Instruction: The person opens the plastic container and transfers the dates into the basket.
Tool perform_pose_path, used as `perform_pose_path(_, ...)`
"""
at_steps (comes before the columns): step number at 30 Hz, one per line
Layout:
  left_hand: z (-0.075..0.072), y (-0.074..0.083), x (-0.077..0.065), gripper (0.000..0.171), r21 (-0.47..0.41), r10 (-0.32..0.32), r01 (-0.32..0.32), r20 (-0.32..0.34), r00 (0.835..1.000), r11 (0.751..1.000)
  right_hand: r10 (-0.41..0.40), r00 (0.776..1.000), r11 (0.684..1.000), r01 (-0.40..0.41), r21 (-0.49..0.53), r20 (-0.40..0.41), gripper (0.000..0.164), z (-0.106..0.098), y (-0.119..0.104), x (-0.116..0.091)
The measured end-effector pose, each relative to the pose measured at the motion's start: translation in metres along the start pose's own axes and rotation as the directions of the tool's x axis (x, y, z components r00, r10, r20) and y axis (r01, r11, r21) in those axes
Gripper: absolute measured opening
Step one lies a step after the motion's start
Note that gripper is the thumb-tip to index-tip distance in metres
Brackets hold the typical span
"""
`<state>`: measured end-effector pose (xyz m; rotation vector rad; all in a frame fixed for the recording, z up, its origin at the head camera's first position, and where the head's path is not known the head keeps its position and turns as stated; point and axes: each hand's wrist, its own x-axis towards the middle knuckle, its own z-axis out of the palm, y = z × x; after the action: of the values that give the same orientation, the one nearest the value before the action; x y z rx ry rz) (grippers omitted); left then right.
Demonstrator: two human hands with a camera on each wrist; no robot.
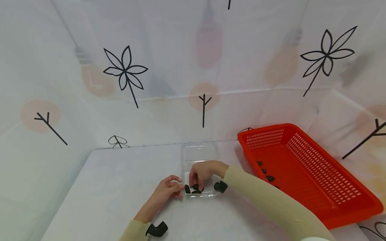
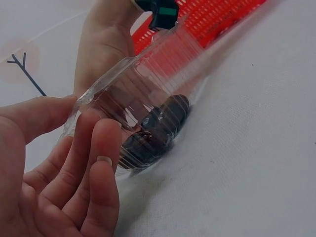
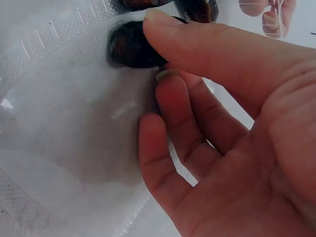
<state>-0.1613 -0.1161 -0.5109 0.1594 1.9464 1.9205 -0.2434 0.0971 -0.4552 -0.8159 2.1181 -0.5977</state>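
A clear plastic clamshell box (image 1: 211, 192) lies on the table with its lid (image 1: 199, 152) folded back toward the wall. My left hand (image 1: 166, 190) is at the box's left side, thumb and forefinger pinching its rim, the other fingers curled along the outer wall. Inside the box, my right hand (image 1: 205, 170) pinches a dark, glossy oval piece (image 3: 131, 45) near the front left corner. Beside that piece, other dark oval pieces (image 1: 187, 189) lie by the front wall; through the clear side they show as dark brown shapes (image 2: 143, 150) in the left wrist view.
At the right stands a large red plastic basket (image 1: 331, 172) with perforated walls. Several dark pieces (image 1: 270, 178) lie along its left side, and my right forearm (image 1: 265, 197) overlaps its near left edge. A patterned cloth (image 1: 169, 117) hangs behind the white-covered table (image 1: 120, 174).
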Motion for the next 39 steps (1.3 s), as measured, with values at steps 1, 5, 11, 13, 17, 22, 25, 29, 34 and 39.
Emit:
perform_pose_path(1,0.0,-0.001,0.0,0.026,-0.003,0.0,0.0,0.0,1.0,1.0,-0.003,1.0,1.0,0.003,-0.005,-0.001,0.033,0.0,0.0,0.0)
perform_pose_path(5,0.001,-0.001,0.0,0.025,-0.008,0.014,-0.014,0.001,1.0,1.0,-0.023,1.0,0.999,0.022,-0.029,-0.014,0.033,0.0,0.002,0.001)
perform_pose_path(11,0.002,0.001,-0.001,0.026,-0.012,0.016,-0.016,-0.003,1.0,1.0,-0.061,0.997,0.998,0.062,0.013,-0.039,0.033,-0.004,0.004,-0.003)
perform_pose_path(13,0.003,0.001,-0.001,0.026,-0.011,0.01,-0.01,-0.004,1.0,1.0,-0.064,0.997,0.997,0.066,0.047,-0.039,0.033,-0.005,0.003,-0.004)
perform_pose_path(17,0.004,0.003,-0.001,0.026,-0.004,-0.003,0.003,-0.005,1.0,1.0,-0.056,0.997,0.993,0.061,0.104,-0.046,0.031,-0.008,0.001,-0.009)
perform_pose_path(22,0.005,0.003,-0.002,0.026,-0.008,-0.008,0.008,-0.014,1.0,1.0,-0.057,0.995,0.987,0.068,0.149,-0.077,0.03,-0.013,-0.002,-0.018)
perform_pose_path(25,0.006,0.002,-0.001,0.026,-0.018,-0.002,0.002,-0.014,1.0,1.0,-0.075,0.993,0.982,0.09,0.164,-0.095,0.029,-0.015,-0.002,-0.023)
perform_pose_path(29,0.007,0.002,-0.001,0.025,-0.024,0.0,-0.001,-0.008,1.0,1.0,-0.102,0.986,0.976,0.125,0.177,-0.134,0.029,-0.019,-0.001,-0.033)
perform_pose_path(34,0.008,0.004,-0.004,0.024,-0.017,0.006,-0.007,-0.018,1.0,1.0,-0.122,0.979,0.959,0.159,0.233,-0.166,0.03,-0.02,0.003,-0.046)
perform_pose_path(39,0.008,0.004,-0.005,0.023,-0.006,0.008,-0.009,-0.038,0.999,1.0,-0.103,0.974,0.951,0.156,0.267,-0.201,0.029,-0.024,0.01,-0.065)
